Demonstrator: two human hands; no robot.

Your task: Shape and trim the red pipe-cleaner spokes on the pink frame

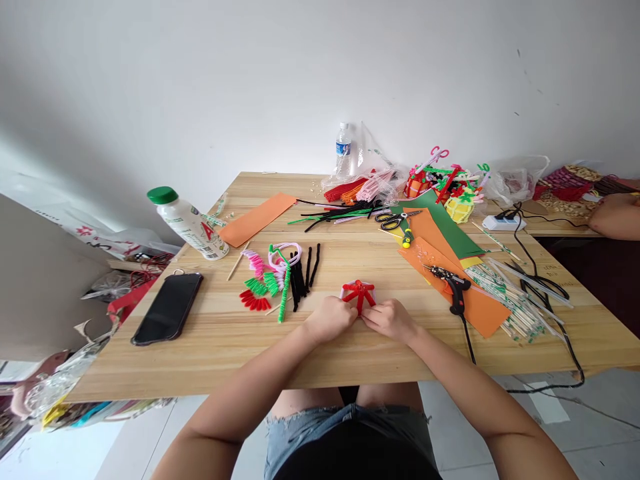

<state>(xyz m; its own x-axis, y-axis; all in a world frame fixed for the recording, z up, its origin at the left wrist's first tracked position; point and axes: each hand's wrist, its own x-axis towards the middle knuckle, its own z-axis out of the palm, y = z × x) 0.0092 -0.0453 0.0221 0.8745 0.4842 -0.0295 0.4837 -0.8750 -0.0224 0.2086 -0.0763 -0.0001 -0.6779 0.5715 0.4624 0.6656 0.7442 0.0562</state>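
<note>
Close to the table's front edge, a small frame of red pipe cleaners (359, 291) stands between my hands, its red strips fanning down from a top point and a pale ring showing at its sides. My left hand (331, 317) is closed on its left lower side. On the right lower side, my right hand (388, 319) pinches it with bent fingers. My fingertips partly hide the bottom of the frame. Left of it lie black pipe cleaner pieces (299, 279), a green twisted stem (285, 290), and curled red pieces (254, 301).
A glue gun (453, 287) rests on orange paper (483, 313) at right, near paper-wrapped sticks (515, 303) and scissors (400, 217). A phone (169, 308) and white bottle (193, 227) are at left. Finished pipe cleaner crafts (460, 203) stand behind. Another person's arm (617, 217) shows far right.
</note>
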